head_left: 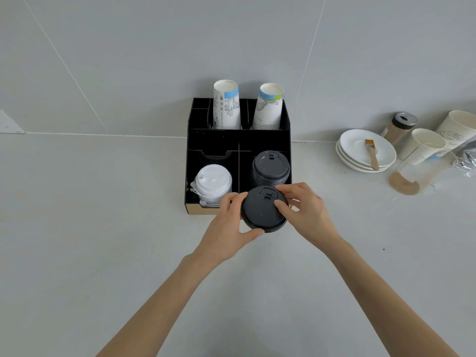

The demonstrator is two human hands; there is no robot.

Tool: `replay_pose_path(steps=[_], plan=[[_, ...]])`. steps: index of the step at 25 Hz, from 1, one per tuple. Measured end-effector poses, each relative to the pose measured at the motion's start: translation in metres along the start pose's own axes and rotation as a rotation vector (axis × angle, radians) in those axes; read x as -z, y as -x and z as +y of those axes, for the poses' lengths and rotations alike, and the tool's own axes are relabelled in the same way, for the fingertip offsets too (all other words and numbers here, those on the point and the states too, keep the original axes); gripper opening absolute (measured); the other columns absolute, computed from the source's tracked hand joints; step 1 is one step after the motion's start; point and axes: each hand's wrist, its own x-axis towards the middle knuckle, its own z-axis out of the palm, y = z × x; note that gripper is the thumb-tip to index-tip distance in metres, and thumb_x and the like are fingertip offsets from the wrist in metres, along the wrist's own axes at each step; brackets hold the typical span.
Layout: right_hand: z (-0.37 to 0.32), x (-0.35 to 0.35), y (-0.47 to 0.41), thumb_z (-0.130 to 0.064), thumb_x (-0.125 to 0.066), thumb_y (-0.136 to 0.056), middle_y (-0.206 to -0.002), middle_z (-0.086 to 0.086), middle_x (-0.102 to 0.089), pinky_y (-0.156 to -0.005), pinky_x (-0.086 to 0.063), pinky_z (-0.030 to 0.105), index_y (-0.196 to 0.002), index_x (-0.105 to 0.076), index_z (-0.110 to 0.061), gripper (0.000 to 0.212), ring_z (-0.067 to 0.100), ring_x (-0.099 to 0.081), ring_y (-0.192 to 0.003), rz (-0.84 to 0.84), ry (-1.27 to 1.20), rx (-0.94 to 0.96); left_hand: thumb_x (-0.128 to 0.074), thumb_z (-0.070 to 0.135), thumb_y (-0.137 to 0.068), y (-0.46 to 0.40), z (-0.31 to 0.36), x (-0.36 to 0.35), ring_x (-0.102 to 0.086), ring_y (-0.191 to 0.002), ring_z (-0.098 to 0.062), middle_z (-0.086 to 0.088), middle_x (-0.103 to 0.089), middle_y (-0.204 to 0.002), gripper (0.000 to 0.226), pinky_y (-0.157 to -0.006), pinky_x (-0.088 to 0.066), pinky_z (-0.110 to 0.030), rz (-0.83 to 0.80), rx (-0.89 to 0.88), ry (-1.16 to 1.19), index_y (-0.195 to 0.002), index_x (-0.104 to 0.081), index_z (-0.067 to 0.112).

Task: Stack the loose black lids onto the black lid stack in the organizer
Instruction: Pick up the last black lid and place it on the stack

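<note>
A black organizer [213, 140] stands against the wall at the back of the pale counter. Its front right compartment holds the black lid stack [270, 167]; the front left one holds a white lid stack [213, 181]. Just in front of the organizer's front edge I hold a small pile of loose black lids [262, 211] between both hands. My left hand [229, 225] grips its left and lower rim with thumb and fingers. My right hand [304, 210] holds its right side, fingertips resting on top of the pile.
Two stacks of printed paper cups [226, 105] stand upside down in the organizer's back compartments. To the right lie stacked white saucers [360, 150] with a small brush [372, 155], a shaker jar [400, 127], white paper cups [425, 145] and a clear cup sleeve [412, 176].
</note>
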Motion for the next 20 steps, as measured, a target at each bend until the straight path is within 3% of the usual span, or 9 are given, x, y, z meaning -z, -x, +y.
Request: replay_pose_path(steps=[6, 10, 20], plan=[[0.002, 0.019, -0.034, -0.011, -0.056, -0.084, -0.118, 0.006, -0.057, -0.092, -0.044, 0.023, -0.118, -0.053, -0.013, 0.033, 0.017, -0.055, -0.099, -0.004, 0.019, 0.029, -0.070, 0.026, -0.074, -0.040, 0.014, -0.005, -0.044, -0.117, -0.019, -0.007, -0.034, -0.133, 0.072, -0.094, -0.034, -0.020, 0.091, 0.008, 0.000, -0.132, -0.029, 0.013], [0.005, 0.028, -0.058, -0.010, -0.055, -0.084, -0.118, 0.008, -0.060, -0.094, -0.044, 0.027, -0.118, -0.053, -0.014, 0.034, 0.024, -0.056, -0.103, 0.002, 0.057, 0.044, -0.070, 0.029, -0.074, -0.065, 0.019, -0.008, -0.040, -0.121, -0.022, -0.009, -0.033, -0.135, 0.075, -0.098, -0.035, -0.027, 0.113, 0.050, -0.041, -0.133, -0.027, 0.010], [0.021, 0.022, -0.102, -0.008, -0.051, -0.086, -0.129, 0.008, -0.053, -0.093, -0.035, 0.018, -0.123, -0.047, -0.011, 0.037, 0.023, -0.052, -0.114, -0.070, 0.110, 0.041, -0.070, 0.033, -0.072, -0.109, 0.013, -0.020, -0.038, -0.121, -0.029, -0.013, -0.039, -0.132, 0.073, -0.098, -0.039, -0.040, 0.180, 0.147, -0.161, -0.130, -0.031, 0.009]])
